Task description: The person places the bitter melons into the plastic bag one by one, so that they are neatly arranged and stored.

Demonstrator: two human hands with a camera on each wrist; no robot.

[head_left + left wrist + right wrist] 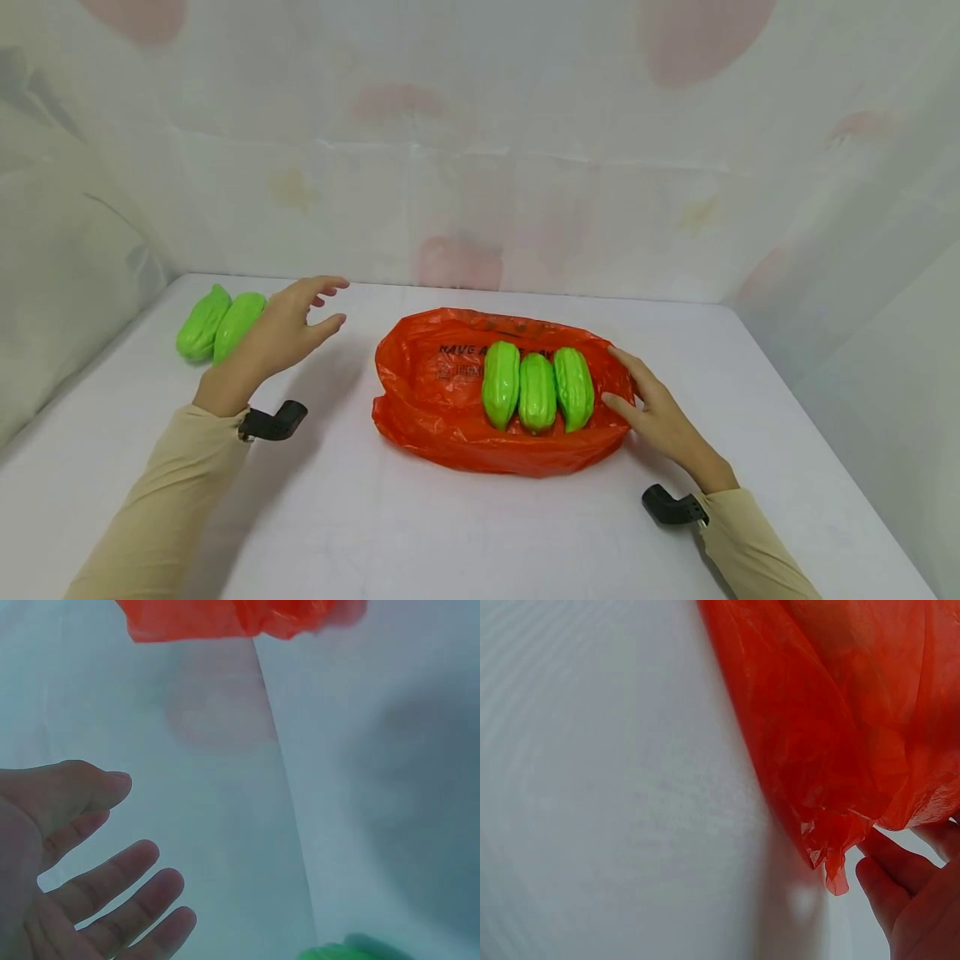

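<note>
A red plastic bag [427,408] with dark print lies spread wide at mid-table. Three green, ridged, gourd-like fruits [537,392] lie side by side in its right half. My right hand [663,421] holds the bag's right edge, the thumb over the inner side and other fingers along the outside; in the right wrist view the bag [817,742] partly hides the fingertips. Left of the bag, my left hand [288,329] hovers above the table, fingers spread and loosely bent, nothing held. Two more green fruits [201,325] lie just behind it, one partly covered by the hand.
The white table [360,533] meets a patterned cloth backdrop [300,217] at the back. Pale sheeting hangs at both sides. Each wrist carries a black camera mount [273,421].
</note>
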